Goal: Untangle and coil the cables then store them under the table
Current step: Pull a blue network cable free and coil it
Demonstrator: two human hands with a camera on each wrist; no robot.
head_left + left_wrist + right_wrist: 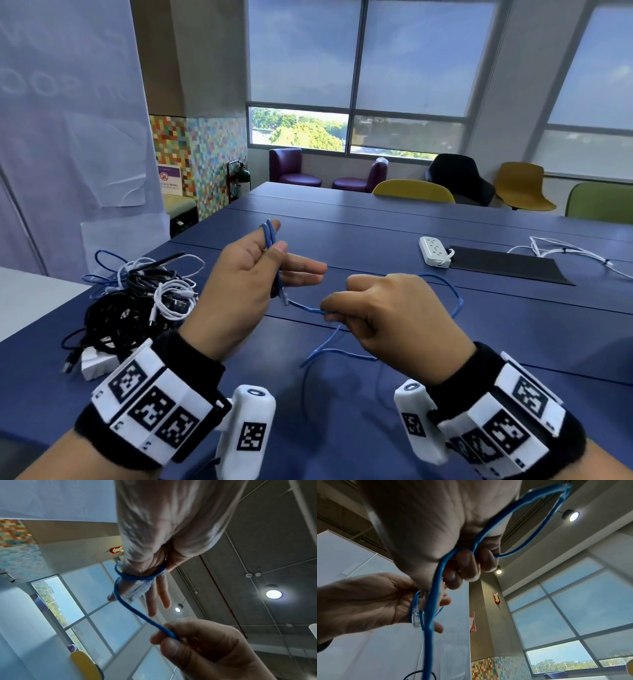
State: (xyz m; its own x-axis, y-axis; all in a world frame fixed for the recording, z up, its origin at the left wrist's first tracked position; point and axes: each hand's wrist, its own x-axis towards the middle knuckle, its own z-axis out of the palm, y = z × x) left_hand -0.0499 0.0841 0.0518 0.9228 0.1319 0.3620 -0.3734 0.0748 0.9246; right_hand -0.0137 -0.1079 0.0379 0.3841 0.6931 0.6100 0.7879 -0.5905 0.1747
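Blue cable (305,309) at frame centre, above the counter (479,325): thin, light, springy, w/ a brittle clear plug. Left hand (250,274) pinches small loops by thumb; right hand (383,315) fingers clenched round the slack. Best gripped near the loops, not the plug.

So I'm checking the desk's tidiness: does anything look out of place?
Yes: a tangled heap of black and white cables sits at the table's left edge, uncoiled, and a white power strip lies loose further right.
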